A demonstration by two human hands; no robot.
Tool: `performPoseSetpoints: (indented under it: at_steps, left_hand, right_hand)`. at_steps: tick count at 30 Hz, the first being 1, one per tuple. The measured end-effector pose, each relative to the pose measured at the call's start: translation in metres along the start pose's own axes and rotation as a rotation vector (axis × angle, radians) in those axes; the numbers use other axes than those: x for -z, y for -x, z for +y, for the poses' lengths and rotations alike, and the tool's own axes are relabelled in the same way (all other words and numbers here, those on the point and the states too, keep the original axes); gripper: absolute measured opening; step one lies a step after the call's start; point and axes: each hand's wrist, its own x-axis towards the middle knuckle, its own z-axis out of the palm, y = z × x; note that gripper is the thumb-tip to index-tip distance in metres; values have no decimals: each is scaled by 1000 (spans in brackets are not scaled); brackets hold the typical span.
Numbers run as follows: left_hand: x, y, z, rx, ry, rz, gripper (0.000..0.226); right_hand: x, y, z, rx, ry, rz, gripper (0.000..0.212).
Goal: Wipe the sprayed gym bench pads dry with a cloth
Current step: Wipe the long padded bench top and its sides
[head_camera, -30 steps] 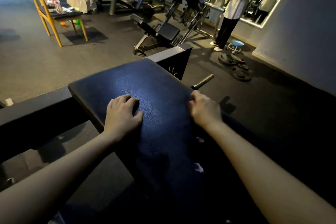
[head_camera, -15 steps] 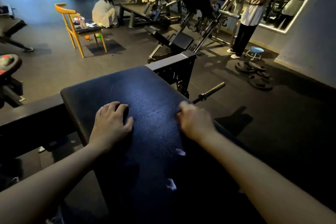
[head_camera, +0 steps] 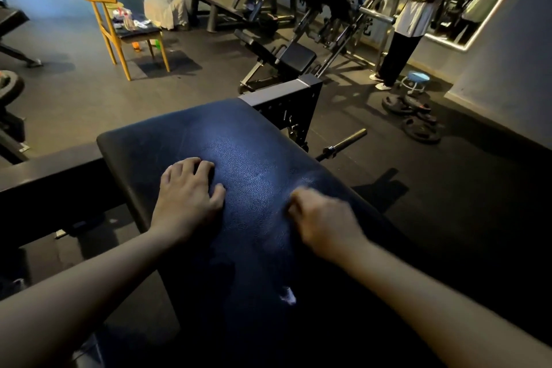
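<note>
1. The bench pad [head_camera: 239, 134] is dark blue with a grained surface. It lies right in front of the person, its long axis running away from them, and the far end angles slightly to the left. That far end has rounded corners and meets a black metal frame [head_camera: 286, 92].
2. The near end of the pad sinks into shadow and is cut off by the lower edge of the view. Both forearms also cross over it there. A small pale mark [head_camera: 288, 297] shows on the near part of the pad, but it cannot be told whether it is a tear or a scrap.
3. The right hand [head_camera: 324, 219] is blurred. Its fingers are curled under toward the pad, and it cannot be told whether they pinch anything.
4. The left hand [head_camera: 188, 194] lies palm down on the pad near its left edge. Its fingers [head_camera: 206, 166] are bent and slightly spread, their tips touching the surface, and the thumb lies on the pad to the right.
5. The pad lies directly under both hands, with its lit middle strip showing between them and beyond the fingertips.
6. A bar [head_camera: 343, 143] juts out just past the pad's right edge.
</note>
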Motion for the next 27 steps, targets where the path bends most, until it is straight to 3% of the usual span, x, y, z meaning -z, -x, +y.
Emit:
performPoseSetpoints:
  at_steps: [2, 5, 7, 10, 12, 16, 19, 23, 27]
  left_hand:
    - [-1, 0, -2, 5, 8, 0, 52]
    - [-2, -1, -2, 3, 14, -5, 53]
    - [-2, -1, -3, 8, 18, -12, 53]
    - [-1, -1, -3, 8, 33, -28, 54]
    - [0, 0, -4, 9, 37, -31, 55]
    - [0, 0, -3, 2, 36, -29, 57]
    - [-2, 0, -2, 8, 32, -14, 54]
    - [2, 0, -1, 16, 49, -24, 54]
    - [6, 1, -2, 11, 58, -49, 58]
  right_hand:
    - [2, -50, 33, -208, 89, 54, 15]
    - [-6, -83, 21, -289, 97, 104, 15]
    - [-15, -65, -19, -233, 8, 82, 17]
    - [-8, 14, -81, 42, -92, 4, 26]
    - [0, 51, -79, 116, -114, -19, 28]
    - [8, 23, 11, -177, 106, 25, 21]
    - [7, -27, 47, -330, 127, 80, 18]
    - [-16, -50, -31, -216, 24, 122, 29]
    - [-12, 24, -117, 207, -26, 24, 24]
